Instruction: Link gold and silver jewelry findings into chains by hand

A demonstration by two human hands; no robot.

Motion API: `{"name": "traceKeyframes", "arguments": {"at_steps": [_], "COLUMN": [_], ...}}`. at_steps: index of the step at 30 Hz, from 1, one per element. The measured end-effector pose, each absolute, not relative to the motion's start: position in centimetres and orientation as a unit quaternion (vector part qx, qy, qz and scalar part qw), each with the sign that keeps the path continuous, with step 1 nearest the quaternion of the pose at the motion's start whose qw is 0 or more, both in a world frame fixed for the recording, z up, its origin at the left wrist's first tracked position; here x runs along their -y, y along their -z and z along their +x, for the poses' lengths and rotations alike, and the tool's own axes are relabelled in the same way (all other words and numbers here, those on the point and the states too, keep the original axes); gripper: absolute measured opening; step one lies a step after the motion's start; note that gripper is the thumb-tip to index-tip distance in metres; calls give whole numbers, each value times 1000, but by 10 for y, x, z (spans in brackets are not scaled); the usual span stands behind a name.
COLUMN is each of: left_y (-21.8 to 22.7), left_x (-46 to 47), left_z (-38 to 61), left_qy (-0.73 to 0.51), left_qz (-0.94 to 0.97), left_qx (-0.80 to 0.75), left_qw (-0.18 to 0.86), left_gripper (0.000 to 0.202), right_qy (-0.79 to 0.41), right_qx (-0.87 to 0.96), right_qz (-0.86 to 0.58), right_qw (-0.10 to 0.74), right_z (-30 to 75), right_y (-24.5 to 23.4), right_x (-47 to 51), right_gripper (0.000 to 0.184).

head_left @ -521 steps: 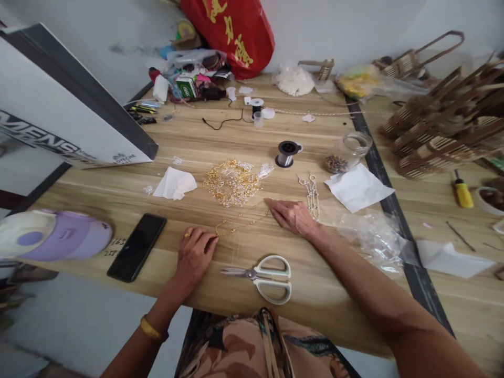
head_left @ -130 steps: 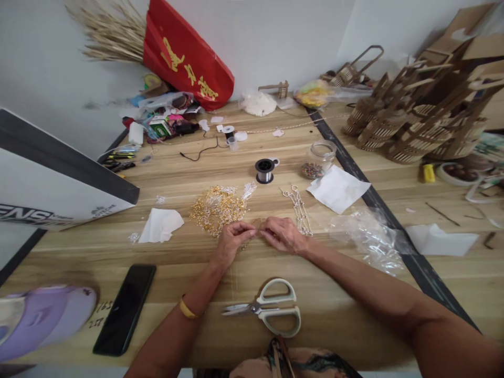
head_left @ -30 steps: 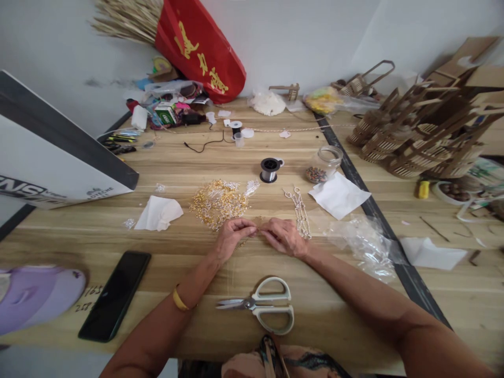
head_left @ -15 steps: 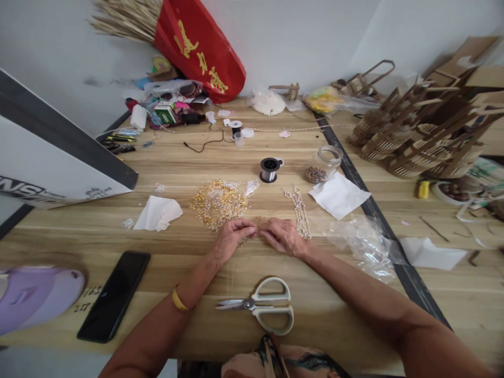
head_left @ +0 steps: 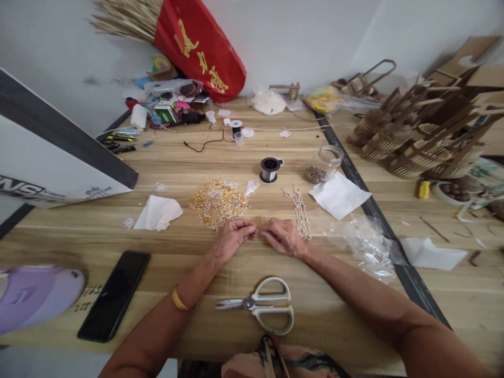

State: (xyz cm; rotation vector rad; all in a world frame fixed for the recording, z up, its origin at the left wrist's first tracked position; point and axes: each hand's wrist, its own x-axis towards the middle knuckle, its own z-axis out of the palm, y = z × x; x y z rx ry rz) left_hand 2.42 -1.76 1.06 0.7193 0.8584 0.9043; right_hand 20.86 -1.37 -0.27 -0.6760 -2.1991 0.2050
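Gold chain — between left hand and right hand, both hands pinching it.

Gold chain largely hidden by fingers, purple container cut off at left edge.

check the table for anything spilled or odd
Nothing looks clearly spilled or broken. The handwritten numbers beside the phone are odd, being right on the tabletop; the jewelry heap beyond the left hand looks tangled.

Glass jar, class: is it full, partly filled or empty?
Partly filled: beads lie at the bottom of the jar, with clear glass above.
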Motion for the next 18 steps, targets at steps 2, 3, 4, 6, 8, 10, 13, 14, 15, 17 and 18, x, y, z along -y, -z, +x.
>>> {"name": "traceKeyframes", "arguments": {"at_steps": [2, 3, 4, 6, 8, 10, 13, 14, 15, 17, 18], "left_y": [-10, -11, -11, -12, -12, -12, -11, -11, -11, -12, -12], "left_x": [17, 17, 17, 17, 17, 17, 17, 17, 17, 17, 17], "left_z": [24, 25, 25, 25, 26, 25, 25, 25, 24, 24, 25], "left_qy": [-412, -411, -410, -409, -410, -410, -409, -409, -408, -408, -408], "left_qz": [331, 332, 332, 329, 327, 328, 330, 329, 329, 329, 330], "left_qx": [-386, -384, -383, -383, -384, -386, -389, -391, -392, -395, -396], "left_qw": [756, 758, 759, 760, 760, 759, 756, 756, 756, 755, 754], "left_gripper": [20, 20, 20, 20, 21, 20, 20, 21, 21, 21, 21], "right_qy": [-78, -77, -78, -78, -79, -78, -76, -76, -76, -78, -80], "right_qx": [871, 871, 872, 873, 873, 872, 872, 872, 871, 871, 872], "right_qz": [-264, -264, -263, -265, -268, -269, -266, -266, -266, -269, -271], "right_qw": [408, 407, 406, 402, 401, 402, 404, 405, 405, 402, 400], "right_z": [208, 208, 208, 208, 208, 208, 209, 209, 209, 209, 209], "right_y": [2, 2, 1, 1, 2, 2, 3, 3, 3, 3, 3], "right_x": [14, 14, 14, 14, 14, 14, 14, 14, 14, 14, 14], "right_gripper": [6, 6, 7, 8, 8, 8, 7, 6, 6, 6, 7]}}
